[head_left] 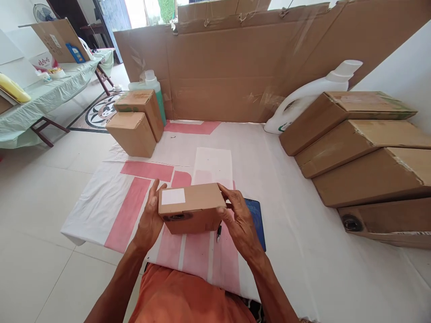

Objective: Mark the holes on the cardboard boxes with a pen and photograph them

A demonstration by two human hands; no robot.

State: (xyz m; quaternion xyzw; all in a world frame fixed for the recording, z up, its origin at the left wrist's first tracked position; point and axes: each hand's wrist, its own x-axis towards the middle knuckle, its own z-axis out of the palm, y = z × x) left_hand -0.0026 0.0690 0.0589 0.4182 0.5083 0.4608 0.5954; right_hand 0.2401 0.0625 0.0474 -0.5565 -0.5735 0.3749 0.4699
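Observation:
Between my two hands is a small brown cardboard box (pixel 198 199), with a white label on its top and a dark round mark on its front side. My left hand (pixel 151 220) presses against its left end, fingers pointing up. At the right end, my right hand (pixel 237 217) grips a corner with thumb in front and fingers behind. Just below the box lies a black pen (pixel 219 234) on the cloth. A blue flat item (pixel 256 220) sits partly hidden behind my right hand. A white sheet (pixel 213 162) lies beyond the box.
Brown boxes (pixel 363 175) lean in a row on the right, beside a white jug (pixel 306 96). Two boxes (pixel 131 134) and a green-liquid bottle (pixel 158 92) stand at the far left. A large cardboard panel (pixel 235 72) walls the back of the cloth-covered table (pixel 286 269).

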